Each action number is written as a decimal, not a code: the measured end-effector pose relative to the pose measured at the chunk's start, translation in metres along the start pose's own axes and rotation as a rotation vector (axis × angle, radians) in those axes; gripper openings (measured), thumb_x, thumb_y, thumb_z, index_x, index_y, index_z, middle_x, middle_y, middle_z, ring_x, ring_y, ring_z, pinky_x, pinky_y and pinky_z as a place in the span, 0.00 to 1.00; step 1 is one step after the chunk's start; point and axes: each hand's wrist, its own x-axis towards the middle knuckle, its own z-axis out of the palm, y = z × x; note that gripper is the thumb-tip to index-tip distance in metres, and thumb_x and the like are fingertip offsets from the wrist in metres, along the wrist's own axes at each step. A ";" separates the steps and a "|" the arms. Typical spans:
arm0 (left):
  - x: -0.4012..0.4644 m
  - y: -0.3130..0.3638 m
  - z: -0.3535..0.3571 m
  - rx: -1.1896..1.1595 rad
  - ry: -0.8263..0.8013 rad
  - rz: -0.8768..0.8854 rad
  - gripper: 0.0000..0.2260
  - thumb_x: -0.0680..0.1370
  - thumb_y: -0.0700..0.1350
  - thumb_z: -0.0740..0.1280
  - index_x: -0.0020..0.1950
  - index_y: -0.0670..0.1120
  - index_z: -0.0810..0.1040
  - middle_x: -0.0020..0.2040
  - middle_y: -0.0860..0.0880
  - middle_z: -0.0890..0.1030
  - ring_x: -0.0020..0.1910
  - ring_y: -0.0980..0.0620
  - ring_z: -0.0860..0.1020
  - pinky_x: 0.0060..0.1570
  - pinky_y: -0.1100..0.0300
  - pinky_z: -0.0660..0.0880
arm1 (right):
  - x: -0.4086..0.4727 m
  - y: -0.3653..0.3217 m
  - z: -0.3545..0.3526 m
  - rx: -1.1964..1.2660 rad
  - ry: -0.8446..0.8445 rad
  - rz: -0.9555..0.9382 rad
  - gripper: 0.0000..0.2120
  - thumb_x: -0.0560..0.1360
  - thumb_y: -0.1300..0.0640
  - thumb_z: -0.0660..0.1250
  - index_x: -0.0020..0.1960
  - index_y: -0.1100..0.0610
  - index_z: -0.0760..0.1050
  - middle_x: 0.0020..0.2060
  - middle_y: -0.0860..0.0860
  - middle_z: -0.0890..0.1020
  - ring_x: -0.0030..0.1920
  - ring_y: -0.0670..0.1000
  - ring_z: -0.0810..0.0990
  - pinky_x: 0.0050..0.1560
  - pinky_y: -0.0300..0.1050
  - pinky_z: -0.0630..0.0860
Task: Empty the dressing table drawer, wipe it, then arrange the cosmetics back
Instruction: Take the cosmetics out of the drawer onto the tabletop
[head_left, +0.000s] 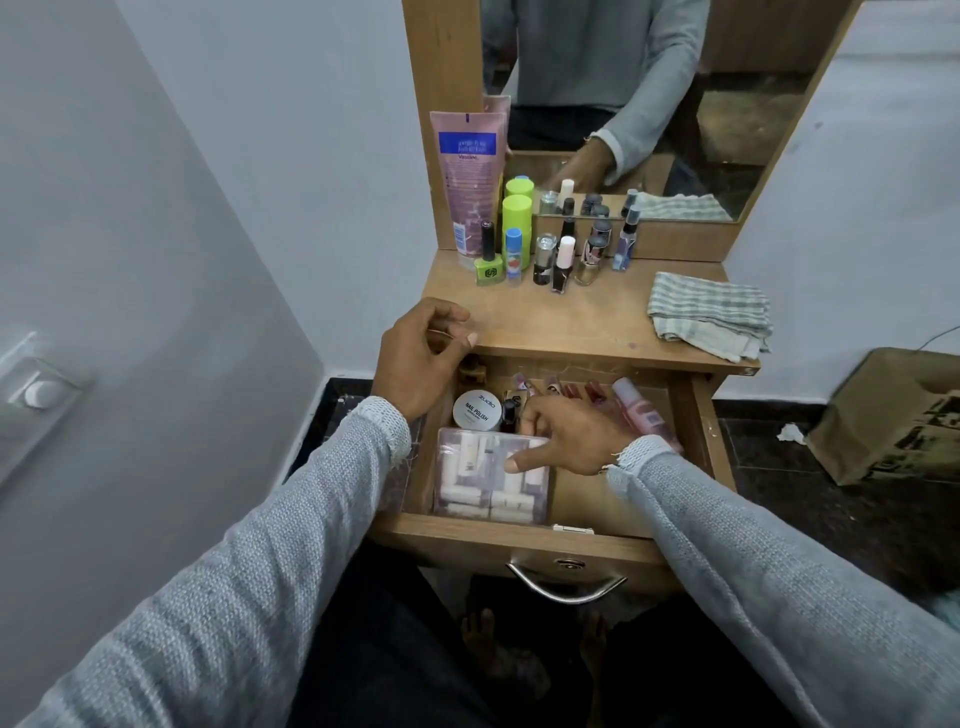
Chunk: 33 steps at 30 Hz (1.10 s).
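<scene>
Soft, even indoor light fills the frame, leaving the pale walls (249, 171) a cool grey-blue with no hard-edged shadows. The wooden tabletop (571, 317) is the brightest, best-lit zone; the open drawer (597, 499) sits slightly dimmer, and the floor below it falls into deep shadow. The mirror (649, 104) shows a darker room without glare. Wide-angle distortion bends the walls and mirror frame outward and stretches both sleeves (208, 597) toward the bottom corners. Detail is soft overall, with smeared texture at the edges and a blurred wall switch (39, 392) at left.
</scene>
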 end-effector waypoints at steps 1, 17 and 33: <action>0.000 0.000 0.000 -0.001 0.004 -0.010 0.08 0.74 0.41 0.71 0.52 0.45 0.78 0.44 0.56 0.80 0.44 0.60 0.79 0.44 0.74 0.74 | -0.002 0.001 -0.001 0.088 -0.027 -0.006 0.20 0.65 0.46 0.79 0.46 0.56 0.74 0.39 0.52 0.80 0.37 0.53 0.79 0.35 0.49 0.75; -0.001 0.000 -0.012 -0.343 -0.156 -0.400 0.14 0.80 0.50 0.63 0.52 0.39 0.78 0.44 0.47 0.83 0.38 0.53 0.82 0.39 0.57 0.80 | -0.006 -0.015 -0.079 0.760 0.422 0.047 0.13 0.72 0.56 0.74 0.50 0.63 0.76 0.37 0.56 0.83 0.22 0.43 0.77 0.20 0.35 0.71; 0.024 -0.016 -0.026 0.000 -0.265 -0.217 0.28 0.67 0.37 0.77 0.65 0.45 0.75 0.55 0.50 0.79 0.51 0.52 0.78 0.48 0.65 0.76 | 0.056 -0.027 -0.072 0.660 0.615 0.154 0.11 0.73 0.52 0.74 0.44 0.59 0.76 0.38 0.55 0.85 0.30 0.53 0.82 0.36 0.52 0.82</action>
